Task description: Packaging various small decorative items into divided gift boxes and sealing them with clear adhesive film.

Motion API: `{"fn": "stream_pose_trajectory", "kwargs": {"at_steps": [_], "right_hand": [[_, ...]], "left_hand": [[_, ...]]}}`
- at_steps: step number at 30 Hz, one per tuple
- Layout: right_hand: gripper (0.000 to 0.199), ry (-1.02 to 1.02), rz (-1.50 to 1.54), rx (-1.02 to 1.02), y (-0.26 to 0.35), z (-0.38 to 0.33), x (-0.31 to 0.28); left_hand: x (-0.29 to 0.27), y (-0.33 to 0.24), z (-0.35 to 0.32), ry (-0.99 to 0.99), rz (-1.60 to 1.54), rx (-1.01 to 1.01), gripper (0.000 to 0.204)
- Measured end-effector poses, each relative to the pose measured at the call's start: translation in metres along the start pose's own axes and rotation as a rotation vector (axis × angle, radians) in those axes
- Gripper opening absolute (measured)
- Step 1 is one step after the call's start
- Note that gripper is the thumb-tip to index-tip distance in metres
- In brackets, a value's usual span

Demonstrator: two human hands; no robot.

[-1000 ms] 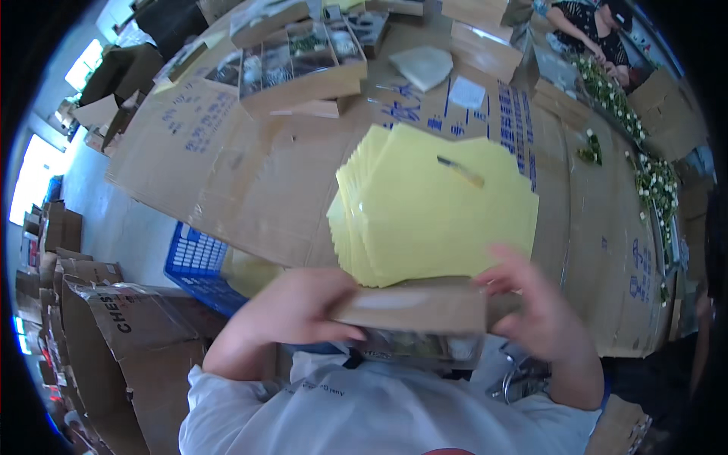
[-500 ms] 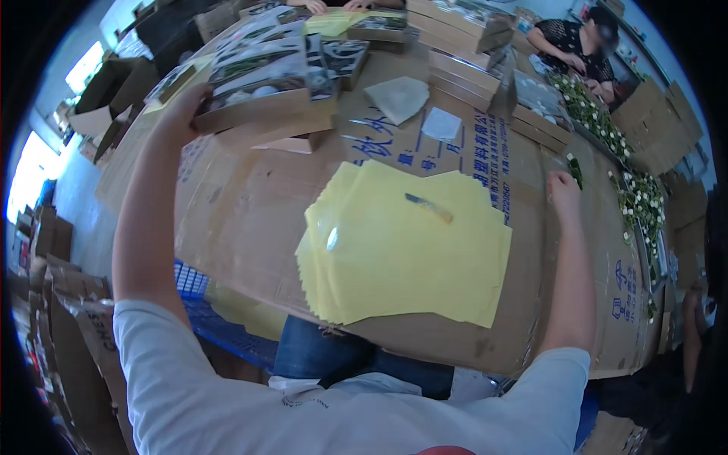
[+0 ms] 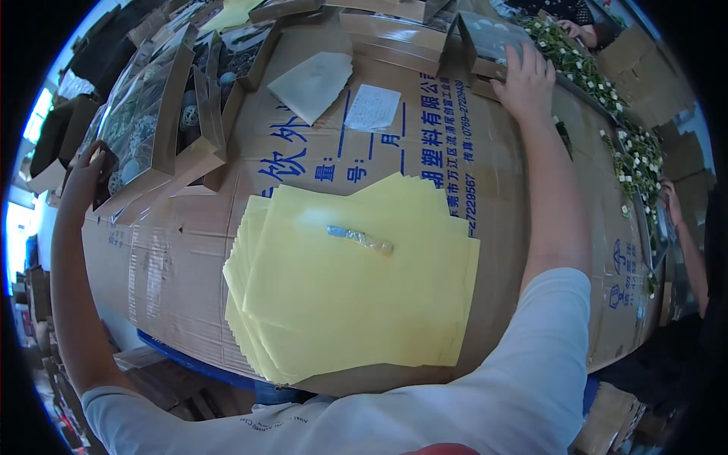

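At the far left, my left hand (image 3: 89, 171) grips the near end of a cardboard box (image 3: 144, 125) with a clear lid. Grey balls and dried decorations show inside, and the box leans tilted against other open-looking boxes (image 3: 205, 140). My right hand (image 3: 529, 82) reaches to the far right, fingers spread, touching a clear-topped box (image 3: 489, 36) at its near corner; the thumb lies by its front edge. Between my arms a fanned stack of yellow sheets (image 3: 341, 296) lies on the cardboard-covered table, with a small clear-and-tan strip (image 3: 360, 238) on top.
A pale folded paper (image 3: 312, 85) and a white written note (image 3: 373, 108) lie beyond the stack. More boxes (image 3: 394, 42) stand at the back. Along the right edge runs a tray of white-flowered green sprigs (image 3: 641, 178), with other people's hands (image 3: 671, 201) near it.
My left hand has shifted the box to the left and nearer, tilting it. My right hand, closed before near a green sprig, has stretched forward and spread over the far box. The view has shifted too.
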State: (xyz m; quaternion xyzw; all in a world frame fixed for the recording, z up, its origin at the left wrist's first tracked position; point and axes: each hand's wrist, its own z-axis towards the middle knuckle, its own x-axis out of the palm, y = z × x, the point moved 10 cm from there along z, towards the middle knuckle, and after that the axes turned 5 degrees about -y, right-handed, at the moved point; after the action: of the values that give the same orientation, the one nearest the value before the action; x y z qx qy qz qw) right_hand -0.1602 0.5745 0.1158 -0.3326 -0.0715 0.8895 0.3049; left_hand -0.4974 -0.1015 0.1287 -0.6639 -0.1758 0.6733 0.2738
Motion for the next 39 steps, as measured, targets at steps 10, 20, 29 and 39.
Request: {"fn": "stream_pose_trajectory", "kwargs": {"at_steps": [10,20,29,39], "right_hand": [[0.051,0.155,0.087,-0.167,0.022,-0.015,0.027],[0.051,-0.028,0.189,-0.166,0.033,-0.080,-0.181],[0.021,-0.225,0.565,-1.064,0.203,-0.181,-0.417],[0.062,0.310,1.124,-0.273,0.210,-0.202,-0.410]], "left_hand": [[0.020,-0.127,-0.145,-0.464,0.756,0.591,0.059],[0.049,-0.123,-0.303,-0.407,-0.107,0.782,0.047],[0.143,-0.162,-0.349,0.977,-1.594,0.108,0.095],[0.152,-0.055,-0.472,0.841,-1.193,0.433,0.072]]}}
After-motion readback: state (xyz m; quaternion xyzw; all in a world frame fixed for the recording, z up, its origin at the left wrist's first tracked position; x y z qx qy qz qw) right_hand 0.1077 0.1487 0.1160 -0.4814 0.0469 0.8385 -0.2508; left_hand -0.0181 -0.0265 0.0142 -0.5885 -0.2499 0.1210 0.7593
